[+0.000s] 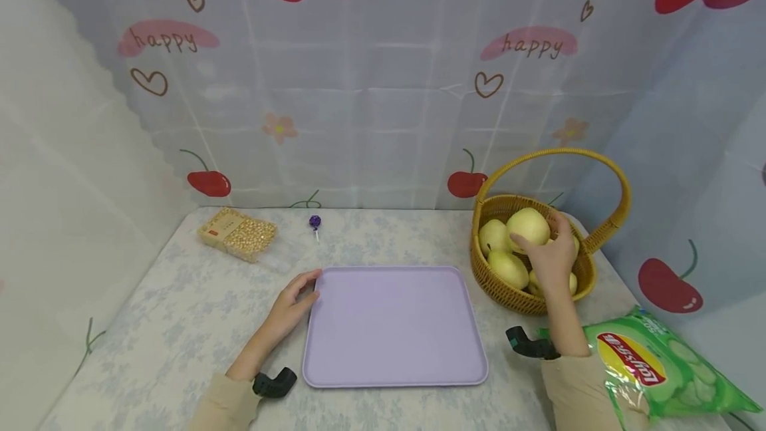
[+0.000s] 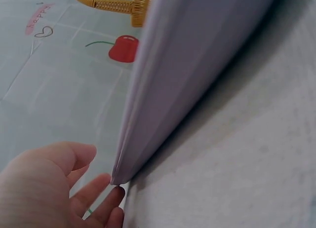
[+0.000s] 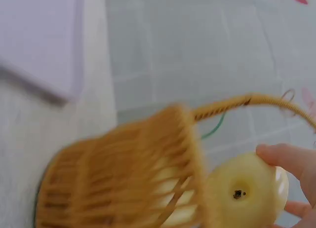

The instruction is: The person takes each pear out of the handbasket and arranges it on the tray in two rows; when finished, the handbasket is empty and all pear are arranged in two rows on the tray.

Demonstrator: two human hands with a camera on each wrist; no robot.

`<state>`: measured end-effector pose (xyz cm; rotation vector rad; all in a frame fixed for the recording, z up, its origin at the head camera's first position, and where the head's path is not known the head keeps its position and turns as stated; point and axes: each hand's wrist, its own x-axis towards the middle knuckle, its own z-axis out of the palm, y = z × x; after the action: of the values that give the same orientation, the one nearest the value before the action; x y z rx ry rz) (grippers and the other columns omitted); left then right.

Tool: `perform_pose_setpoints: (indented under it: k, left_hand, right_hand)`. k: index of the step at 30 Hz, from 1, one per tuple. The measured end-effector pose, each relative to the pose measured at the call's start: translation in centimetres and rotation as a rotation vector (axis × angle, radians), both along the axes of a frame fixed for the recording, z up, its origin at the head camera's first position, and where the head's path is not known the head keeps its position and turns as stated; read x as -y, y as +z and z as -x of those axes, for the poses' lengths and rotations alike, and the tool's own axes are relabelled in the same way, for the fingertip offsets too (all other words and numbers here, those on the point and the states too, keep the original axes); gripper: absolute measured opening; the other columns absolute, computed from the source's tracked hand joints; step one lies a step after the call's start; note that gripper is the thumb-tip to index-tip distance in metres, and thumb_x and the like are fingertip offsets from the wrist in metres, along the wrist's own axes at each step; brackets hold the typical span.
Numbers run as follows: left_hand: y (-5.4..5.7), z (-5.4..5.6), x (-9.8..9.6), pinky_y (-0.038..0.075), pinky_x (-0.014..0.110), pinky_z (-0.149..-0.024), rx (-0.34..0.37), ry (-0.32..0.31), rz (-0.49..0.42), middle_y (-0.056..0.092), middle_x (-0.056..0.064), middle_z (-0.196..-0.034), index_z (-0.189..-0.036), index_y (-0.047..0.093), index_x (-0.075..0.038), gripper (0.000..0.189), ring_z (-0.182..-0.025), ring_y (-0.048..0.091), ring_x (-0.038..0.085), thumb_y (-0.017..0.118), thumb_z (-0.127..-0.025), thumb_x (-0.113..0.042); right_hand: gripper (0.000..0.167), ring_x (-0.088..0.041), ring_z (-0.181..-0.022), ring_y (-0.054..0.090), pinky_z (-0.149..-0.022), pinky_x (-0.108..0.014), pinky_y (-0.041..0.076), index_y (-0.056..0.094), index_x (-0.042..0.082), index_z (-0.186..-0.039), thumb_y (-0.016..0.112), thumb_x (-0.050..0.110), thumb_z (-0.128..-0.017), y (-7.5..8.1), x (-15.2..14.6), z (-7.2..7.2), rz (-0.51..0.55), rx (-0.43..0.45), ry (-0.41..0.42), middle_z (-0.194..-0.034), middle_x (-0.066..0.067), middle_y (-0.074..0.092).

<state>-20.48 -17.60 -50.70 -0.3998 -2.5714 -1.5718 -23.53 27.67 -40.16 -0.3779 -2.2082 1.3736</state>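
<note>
At the right, a woven basket (image 1: 509, 294) with a tall hoop handle holds several pale yellow pears (image 1: 507, 270). My right hand (image 1: 552, 255) reaches into its top and grips one pear (image 1: 528, 228), thumb on one side and fingers on the other. In the right wrist view this pear (image 3: 242, 188) shows its dark blossom end, close beside the basket rim. A lilac rectangular tray (image 1: 395, 328) lies flat on the table. At its far left corner rests my left hand (image 1: 290, 308), fingers loosely extended; the left wrist view has the fingertips (image 2: 116, 192) right at the tray's corner.
A green bag of chips (image 1: 670, 364) lies at the front right, by my right forearm. Toward the back left are a clear pack of yellow kernels (image 1: 239, 233) and a purple-wrapped lollipop (image 1: 314, 221). A printed curtain (image 1: 383, 118) hangs behind the table.
</note>
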Motion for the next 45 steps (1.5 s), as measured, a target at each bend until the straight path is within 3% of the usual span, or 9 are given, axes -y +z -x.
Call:
perform_pose_setpoints:
  k: [6, 11, 14, 18, 21, 26, 33, 45]
  left_hand:
    - [-1.0, 0.7, 0.7, 0.04, 0.04, -0.102, -0.024, -0.034, -0.006, 0.052, 0.017, -0.137, -0.138, 0.048, -0.004, 0.052, -0.122, 0.051, 0.034, 0.06, -0.088, -0.002]
    - [-1.2, 0.7, 0.7, 0.039, 0.046, -0.103, -0.031, -0.041, 0.023, 0.052, 0.016, -0.138, -0.138, 0.047, -0.005, 0.054, -0.122, 0.051, 0.033, 0.059, -0.087, 0.002]
    - [-0.1, 0.1, 0.3, 0.04, 0.048, -0.101, -0.041, -0.043, 0.014, 0.051, 0.021, -0.136, -0.138, 0.047, 0.0, 0.053, -0.121, 0.051, 0.037, 0.058, -0.086, 0.006]
    - [0.0, -0.1, 0.1, 0.039, 0.051, -0.1, -0.044, -0.05, 0.005, 0.049, 0.023, -0.137, -0.14, 0.043, 0.001, 0.057, -0.123, 0.05, 0.038, 0.058, -0.086, 0.007]
    - [-1.2, 0.4, 0.3, 0.038, 0.049, -0.102, -0.024, -0.052, 0.012, 0.048, 0.018, -0.14, -0.143, 0.041, -0.006, 0.06, -0.125, 0.049, 0.034, 0.058, -0.086, 0.004]
    - [-1.5, 0.6, 0.2, 0.037, 0.051, -0.104, 0.008, -0.055, 0.013, 0.048, 0.017, -0.141, -0.143, 0.04, -0.006, 0.06, -0.126, 0.048, 0.034, 0.056, -0.087, 0.003]
    - [-1.5, 0.9, 0.1, 0.037, 0.053, -0.103, 0.008, -0.041, 0.011, 0.046, 0.021, -0.142, -0.145, 0.035, -0.001, 0.063, -0.126, 0.049, 0.036, 0.057, -0.086, 0.004]
    - [-1.2, 0.9, 0.4, 0.037, 0.053, -0.104, 0.011, -0.023, 0.016, 0.047, 0.019, -0.142, -0.142, 0.04, -0.001, 0.058, -0.125, 0.049, 0.035, 0.057, -0.087, 0.002]
  right_hand:
    - [0.075, -0.02, -0.117, 0.045, -0.085, -0.025, 0.041, 0.043, 0.013, -0.141, 0.079, 0.023, -0.076, 2.3, 3.3, -1.3, 0.086, -0.016, 0.035, -0.137, -0.01, 0.046]
    - [0.073, -0.018, -0.112, 0.046, -0.079, -0.016, 0.042, 0.045, 0.011, -0.138, 0.08, 0.019, -0.075, 2.6, 6.7, -1.9, 0.098, -0.037, 0.157, -0.133, -0.01, 0.049]
    - [0.072, -0.021, -0.111, 0.048, -0.082, -0.02, 0.044, 0.045, 0.01, -0.137, 0.08, 0.016, -0.075, 1.8, 9.1, -1.8, 0.136, -0.026, 0.266, -0.131, -0.011, 0.049]
    - [0.075, -0.027, -0.115, 0.05, -0.09, -0.036, 0.05, 0.045, 0.01, -0.138, 0.082, 0.014, -0.073, 0.0, 12.5, -1.2, 0.136, 0.01, 0.374, -0.133, -0.014, 0.049]
    - [0.077, -0.031, -0.114, 0.053, -0.088, -0.045, 0.053, 0.046, 0.009, -0.138, 0.083, 0.013, -0.07, -1.5, 15.3, -1.2, 0.105, 0.02, 0.412, -0.131, -0.016, 0.053]
    - [0.073, -0.031, -0.107, 0.056, -0.083, -0.043, 0.054, 0.051, 0.005, -0.133, 0.084, 0.013, -0.068, -4.0, 19.9, -1.9, 0.076, 0.022, 0.47, -0.125, -0.017, 0.057]
    - [0.069, -0.027, -0.105, 0.053, -0.082, -0.039, 0.051, 0.054, 0.004, -0.129, 0.084, 0.019, -0.069, -6.5, 23.8, -2.8, 0.08, 0.119, 0.544, -0.125, -0.013, 0.056]
    - [0.069, -0.026, -0.101, 0.053, -0.078, -0.033, 0.048, 0.051, 0.0, -0.128, 0.082, 0.02, -0.07, -7.4, 25.3, -3.3, 0.065, 0.135, 0.579, -0.124, -0.016, 0.055]
